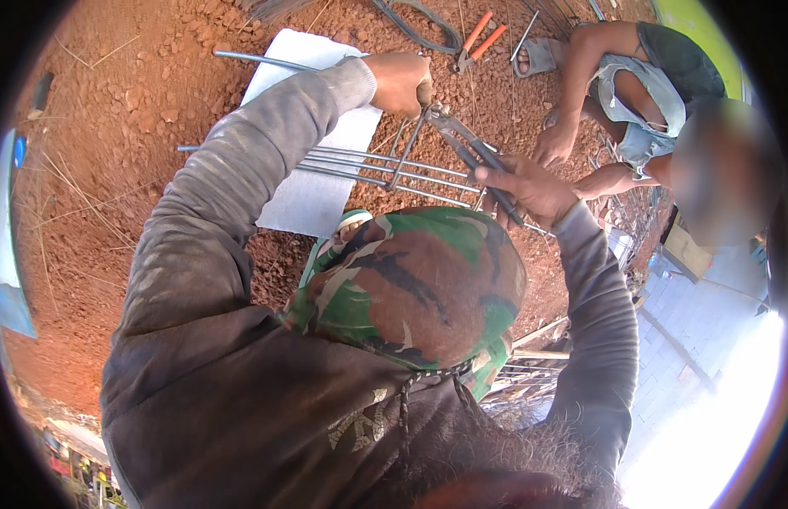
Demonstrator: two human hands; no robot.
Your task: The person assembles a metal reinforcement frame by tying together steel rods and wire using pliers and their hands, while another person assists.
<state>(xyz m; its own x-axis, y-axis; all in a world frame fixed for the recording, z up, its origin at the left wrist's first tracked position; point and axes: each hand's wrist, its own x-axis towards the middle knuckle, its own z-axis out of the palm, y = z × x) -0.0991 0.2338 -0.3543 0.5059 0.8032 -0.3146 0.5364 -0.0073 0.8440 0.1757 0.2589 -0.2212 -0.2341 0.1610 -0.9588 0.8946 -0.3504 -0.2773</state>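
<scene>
My right hand [530,191] is closed around the dark handles of a pair of pincers [462,140]. Their metal jaws meet the upper corner of a bent steel stirrup [406,153]. Right beside those jaws, my left hand [400,85] is curled tight over a steel bar [262,59], which runs in from the left behind my sleeve. Fingers and jaws hide the exact contact at that corner. Several thin parallel bars [428,176] pass through the stirrup below. Under them lies a white board or sheet [305,199], partly covered by my left forearm.
Orange-handled cutters [479,42] lie on the reddish soil [97,170], near a dark looped strap [424,21]. At the right, another person crouches, their hand [557,144] low near the bars' far end. Camouflage cloth [411,280] covers my bent leg.
</scene>
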